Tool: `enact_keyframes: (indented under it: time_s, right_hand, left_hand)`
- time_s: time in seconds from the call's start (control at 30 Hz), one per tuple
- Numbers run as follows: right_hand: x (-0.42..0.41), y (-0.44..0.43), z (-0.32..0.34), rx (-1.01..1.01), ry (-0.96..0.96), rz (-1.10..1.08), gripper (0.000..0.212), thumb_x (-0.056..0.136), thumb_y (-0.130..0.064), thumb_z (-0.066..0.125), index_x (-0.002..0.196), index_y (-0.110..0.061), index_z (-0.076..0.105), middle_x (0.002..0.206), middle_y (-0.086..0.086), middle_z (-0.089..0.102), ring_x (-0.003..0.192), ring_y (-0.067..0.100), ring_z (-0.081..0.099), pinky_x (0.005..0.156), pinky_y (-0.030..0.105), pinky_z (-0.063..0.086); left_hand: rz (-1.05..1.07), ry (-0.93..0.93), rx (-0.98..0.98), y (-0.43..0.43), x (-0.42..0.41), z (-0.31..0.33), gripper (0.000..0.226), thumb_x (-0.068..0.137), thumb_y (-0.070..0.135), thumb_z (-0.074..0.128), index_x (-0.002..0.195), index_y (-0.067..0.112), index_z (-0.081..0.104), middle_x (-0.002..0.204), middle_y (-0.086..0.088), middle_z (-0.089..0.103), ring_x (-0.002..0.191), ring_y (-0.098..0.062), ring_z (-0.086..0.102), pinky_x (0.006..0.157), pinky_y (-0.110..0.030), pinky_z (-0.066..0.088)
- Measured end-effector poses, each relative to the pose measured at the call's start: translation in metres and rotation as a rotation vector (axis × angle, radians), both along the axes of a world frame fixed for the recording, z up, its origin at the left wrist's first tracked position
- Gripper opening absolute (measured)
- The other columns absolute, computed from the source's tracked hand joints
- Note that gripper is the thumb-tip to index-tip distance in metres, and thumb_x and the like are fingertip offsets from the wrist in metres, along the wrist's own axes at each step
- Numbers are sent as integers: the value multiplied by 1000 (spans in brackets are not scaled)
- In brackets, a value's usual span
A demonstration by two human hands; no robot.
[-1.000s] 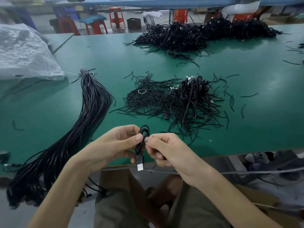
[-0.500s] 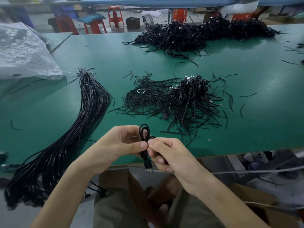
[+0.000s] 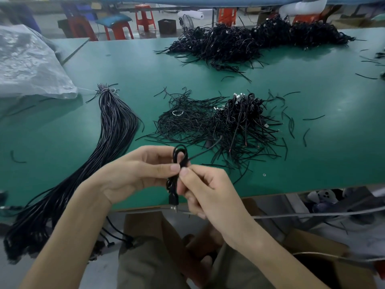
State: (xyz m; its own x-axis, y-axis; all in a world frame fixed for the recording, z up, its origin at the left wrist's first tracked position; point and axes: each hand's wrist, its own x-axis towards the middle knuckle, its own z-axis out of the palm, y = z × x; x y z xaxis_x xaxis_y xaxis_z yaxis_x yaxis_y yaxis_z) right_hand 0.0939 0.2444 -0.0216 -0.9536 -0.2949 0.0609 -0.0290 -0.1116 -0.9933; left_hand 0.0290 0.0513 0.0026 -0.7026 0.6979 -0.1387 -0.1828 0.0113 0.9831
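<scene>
A short black cable (image 3: 179, 157), folded into a small coil with a USB plug (image 3: 173, 202) hanging from its lower end, is held upright over the near edge of the green table (image 3: 312, 142). My left hand (image 3: 133, 172) pinches the coil's middle with thumb against fingers. My right hand (image 3: 205, 190) pinches the same spot from the right, thumb tip close to the left thumb. A thin black tie strand sticks out to the right from the coil.
A long bundle of black cables (image 3: 112, 130) lies at the left and hangs over the table edge. Loose black ties and coiled cables (image 3: 218, 124) are heaped in the middle. A bigger cable heap (image 3: 250, 40) sits at the back. A plastic bag (image 3: 27, 63) lies far left.
The coil has been turned between the fingers and sits a little lower. A thin tie end now sticks out to the right. Both hands keep their pinch.
</scene>
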Motion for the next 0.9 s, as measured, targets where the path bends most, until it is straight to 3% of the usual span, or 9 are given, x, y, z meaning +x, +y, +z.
enact_keyframes:
  time_s: [0.13, 0.23, 0.37, 0.5, 0.57, 0.63, 0.73, 0.8, 0.9]
  right_hand:
    - [-22, -2, 1, 5, -39, -65, 36, 107, -17, 48, 75, -2, 58, 56, 4, 38, 40, 10, 30, 41, 20, 27]
    - [-32, 2, -5, -105, -248, -34, 33, 107, -18, 48, 77, -6, 57, 56, -1, 36, 41, 10, 26, 51, 27, 22]
    - [-40, 7, -9, -453, -548, 62, 31, 105, -17, 47, 76, -11, 54, 55, -5, 32, 37, 6, 22, 43, 23, 17]
    - [-41, 5, -7, -610, -590, 141, 33, 105, -20, 45, 74, -14, 55, 54, -8, 32, 35, 4, 22, 38, 20, 22]
    - [-41, 8, -8, -428, -440, 63, 34, 106, -24, 49, 74, -14, 58, 55, -5, 35, 37, 7, 25, 39, 20, 24]
    - [-43, 14, -11, -87, -158, -107, 38, 107, -28, 51, 73, -12, 60, 55, -1, 42, 41, 11, 32, 39, 22, 29]
    - [-54, 24, -13, 330, 184, -280, 36, 104, -43, 50, 87, -16, 67, 65, -4, 59, 52, 12, 52, 54, 32, 45]
    - [-61, 25, -14, 418, 183, -277, 34, 99, -53, 52, 102, -22, 67, 82, -6, 68, 65, 6, 63, 62, 23, 47]
    - [-72, 18, -13, 358, 106, -267, 23, 99, -39, 63, 99, -17, 68, 83, 0, 72, 65, 10, 69, 57, 22, 46]
  left_hand:
    - [183, 22, 18, 10, -12, -4, 24, 90, -1, 66, 115, -2, 66, 96, -8, 72, 86, -20, 69, 76, -30, 59]
    - [271, 50, 54, 19, -13, -17, 24, 85, -2, 65, 109, -2, 63, 90, -5, 69, 85, -19, 65, 76, -29, 57]
    - [424, 372, 22, 35, -9, -37, 11, 90, -10, 65, 93, 0, 60, 86, -10, 61, 85, -23, 56, 81, -33, 48]
    - [519, 553, 41, 40, -9, -42, 19, 86, -13, 61, 87, 6, 61, 83, -4, 63, 83, -20, 57, 79, -32, 48]
    - [534, 496, 59, 36, -11, -42, 13, 86, -6, 67, 90, 6, 63, 85, -3, 66, 82, -20, 61, 79, -31, 50]
    - [593, 393, 79, 29, -14, -40, 12, 85, 3, 69, 96, 9, 69, 90, -4, 71, 80, -19, 66, 80, -31, 54]
    - [639, 303, 56, 22, -18, -36, 23, 83, 14, 73, 105, 19, 79, 102, -20, 73, 82, -19, 69, 78, -30, 58]
    - [642, 278, 13, 27, -20, -37, 29, 80, 17, 77, 109, 14, 78, 92, -20, 70, 83, -23, 68, 75, -31, 61]
    - [733, 249, -69, 43, -21, -38, 36, 72, 24, 83, 103, 7, 73, 81, -7, 75, 78, -18, 71, 69, -30, 61]
